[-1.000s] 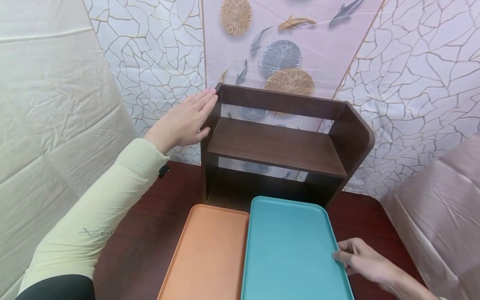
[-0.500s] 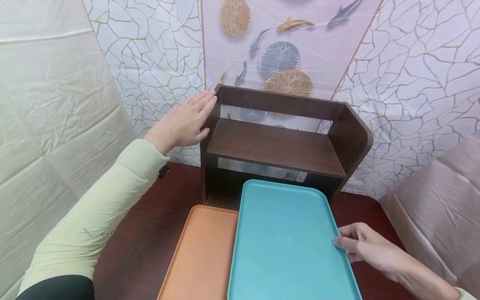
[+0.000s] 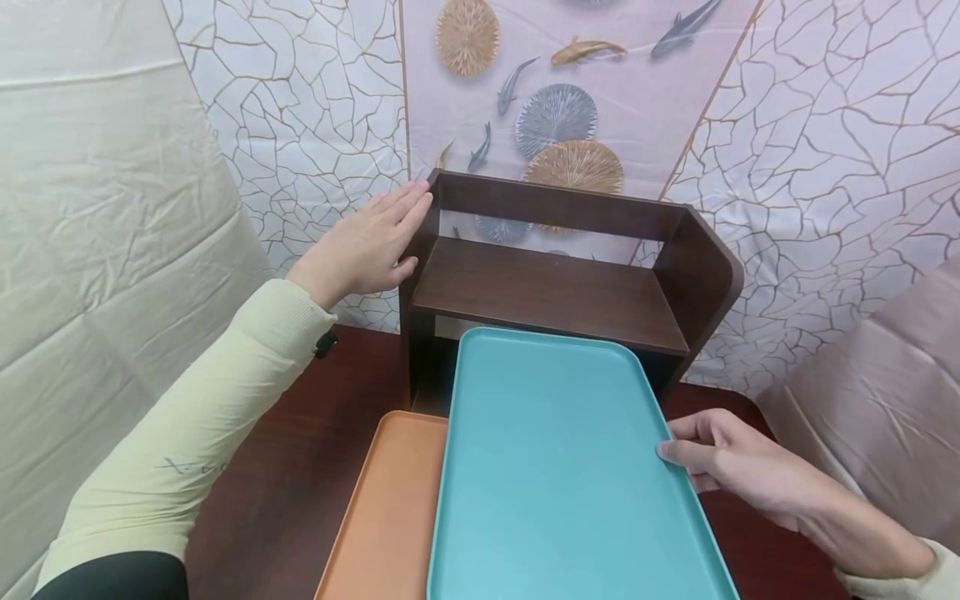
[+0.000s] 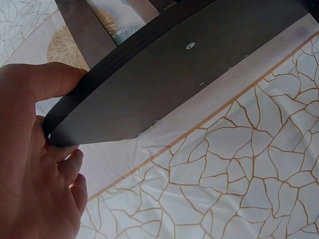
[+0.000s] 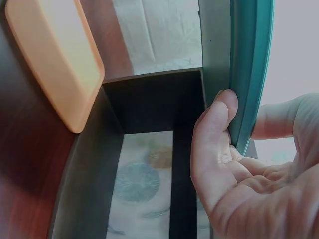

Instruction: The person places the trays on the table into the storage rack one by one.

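Note:
My right hand (image 3: 738, 462) pinches the right long edge of a blue-green rectangular tray (image 3: 555, 467), thumb on top and fingers underneath; the right wrist view shows the tray's rim (image 5: 251, 74) between them. The tray's far end overlaps the lower opening of a dark brown two-level shelf (image 3: 551, 292). It also covers part of an orange tray (image 3: 390, 508) lying to its left. My left hand (image 3: 367, 246) rests against the top front corner of the shelf's left side panel (image 4: 144, 74), fingers extended and thumb set apart along the front edge.
The shelf stands on a dark red wooden table (image 3: 255, 517). Behind it hangs a patterned backdrop cloth (image 3: 300, 108) with fish and round motifs in its middle. Pale cloths hang at both sides, and a pinkish one (image 3: 885, 400) slopes down at the right.
My right hand has moved the blue-green tray forward and leftward, up to the shelf's lower opening. More of the orange tray is now covered. My left hand stays on the shelf.

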A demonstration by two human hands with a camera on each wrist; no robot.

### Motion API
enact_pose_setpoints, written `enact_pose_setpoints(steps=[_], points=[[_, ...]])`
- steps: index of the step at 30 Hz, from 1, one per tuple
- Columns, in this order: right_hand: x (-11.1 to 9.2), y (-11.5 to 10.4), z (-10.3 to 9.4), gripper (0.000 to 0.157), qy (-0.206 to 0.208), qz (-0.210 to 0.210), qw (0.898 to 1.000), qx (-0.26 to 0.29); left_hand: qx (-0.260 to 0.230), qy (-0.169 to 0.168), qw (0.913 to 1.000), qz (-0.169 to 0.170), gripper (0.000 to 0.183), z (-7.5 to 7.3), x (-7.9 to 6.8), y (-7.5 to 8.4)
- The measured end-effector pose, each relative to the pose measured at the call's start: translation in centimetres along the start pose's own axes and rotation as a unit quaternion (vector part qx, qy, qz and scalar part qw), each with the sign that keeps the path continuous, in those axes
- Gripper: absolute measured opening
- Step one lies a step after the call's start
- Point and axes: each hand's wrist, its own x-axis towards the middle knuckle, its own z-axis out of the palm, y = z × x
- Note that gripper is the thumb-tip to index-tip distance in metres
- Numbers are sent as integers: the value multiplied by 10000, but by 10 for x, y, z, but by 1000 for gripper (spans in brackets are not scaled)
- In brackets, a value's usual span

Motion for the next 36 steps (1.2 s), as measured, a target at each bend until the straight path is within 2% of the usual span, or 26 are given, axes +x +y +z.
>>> enact_pose_setpoints(steps=[11, 20, 31, 36], points=[[26, -31, -8, 36, 227, 54, 9990, -377, 25, -21, 10000, -38, 83, 1, -1, 0], [54, -57, -13, 39, 746, 214, 9925, -944, 91, -37, 9999, -74, 82, 1, 1, 2], [95, -72, -24, 41, 1052, 496, 9894, -873, 26, -31, 10000, -66, 81, 2, 0, 2], [112, -76, -30, 36, 1163, 539, 9882, -833, -22, -16, 10000, -68, 81, 2, -1, 1]])
